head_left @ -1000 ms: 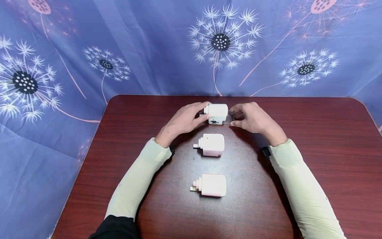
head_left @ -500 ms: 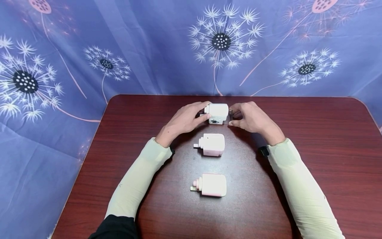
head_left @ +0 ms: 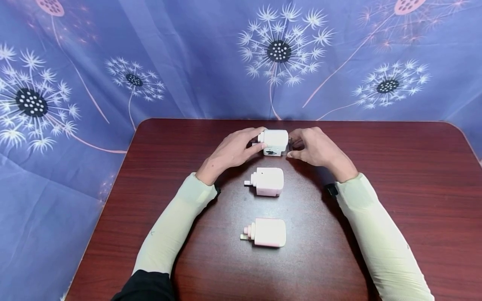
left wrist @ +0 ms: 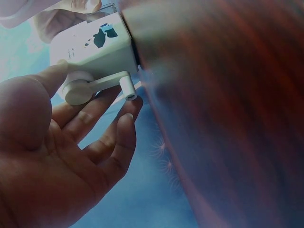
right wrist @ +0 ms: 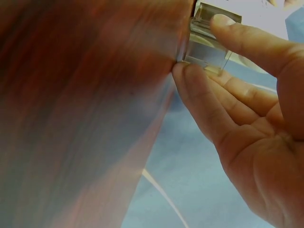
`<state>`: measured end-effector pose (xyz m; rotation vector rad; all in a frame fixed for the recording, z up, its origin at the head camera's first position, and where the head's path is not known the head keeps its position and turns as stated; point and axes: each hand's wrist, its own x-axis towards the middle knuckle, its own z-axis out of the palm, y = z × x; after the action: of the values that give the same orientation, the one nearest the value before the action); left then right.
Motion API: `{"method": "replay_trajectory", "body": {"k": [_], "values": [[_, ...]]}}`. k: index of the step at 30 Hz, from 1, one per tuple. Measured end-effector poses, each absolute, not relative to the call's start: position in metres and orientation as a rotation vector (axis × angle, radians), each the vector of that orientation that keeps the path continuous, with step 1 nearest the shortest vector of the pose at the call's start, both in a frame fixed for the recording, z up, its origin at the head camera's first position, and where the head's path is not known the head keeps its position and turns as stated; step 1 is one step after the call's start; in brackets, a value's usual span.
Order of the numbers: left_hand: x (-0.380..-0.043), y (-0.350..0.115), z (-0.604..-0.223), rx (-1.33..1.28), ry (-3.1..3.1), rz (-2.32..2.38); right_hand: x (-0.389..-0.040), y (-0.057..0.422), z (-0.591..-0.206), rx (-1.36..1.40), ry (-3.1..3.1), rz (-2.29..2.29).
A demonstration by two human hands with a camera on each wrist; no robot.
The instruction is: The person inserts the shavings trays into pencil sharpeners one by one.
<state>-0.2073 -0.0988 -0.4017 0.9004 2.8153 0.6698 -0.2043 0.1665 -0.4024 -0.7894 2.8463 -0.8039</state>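
At the table's far side, my left hand (head_left: 236, 149) grips a white hand-crank pencil sharpener (head_left: 275, 138) with thumb and fingers. The left wrist view shows a dark printed picture on the sharpener and, at its near end, the crank (left wrist: 108, 82) with its small knob. On the opposite side, my right hand (head_left: 319, 147) pinches a clear plastic drawer (right wrist: 205, 53) between thumb and fingers. Most of that drawer sits inside the sharpener's body, and the right fingers cover much of its outer end in the head view.
Two more crank sharpeners lie nearer on the dark red wooden table (head_left: 406, 200): a pinkish-white one (head_left: 269, 182) in the middle and another (head_left: 269, 232) closer to me. Behind the table's far edge hangs a blue curtain (head_left: 203, 58) with dandelion prints.
My right hand has shifted a little left, and the clear drawer has slid further into the sharpener. The left hand and the other two sharpeners have stayed put.
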Motion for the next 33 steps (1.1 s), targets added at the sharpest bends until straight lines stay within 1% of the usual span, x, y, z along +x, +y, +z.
{"method": "replay_trajectory", "body": {"k": [12, 25, 33], "values": [[-0.207, -0.098, -0.402, 0.912, 2.815, 0.696, -0.205, 0.161, -0.403, -0.771, 2.827, -0.852], [-0.207, -0.098, -0.401, 0.919, 2.810, 0.701, -0.207, 0.154, -0.404, -0.774, 2.877, -0.803], [-0.207, -0.097, -0.401, 0.928, 2.804, 0.706, -0.208, 0.148, -0.403, -0.717, 2.901, -0.761]]}}
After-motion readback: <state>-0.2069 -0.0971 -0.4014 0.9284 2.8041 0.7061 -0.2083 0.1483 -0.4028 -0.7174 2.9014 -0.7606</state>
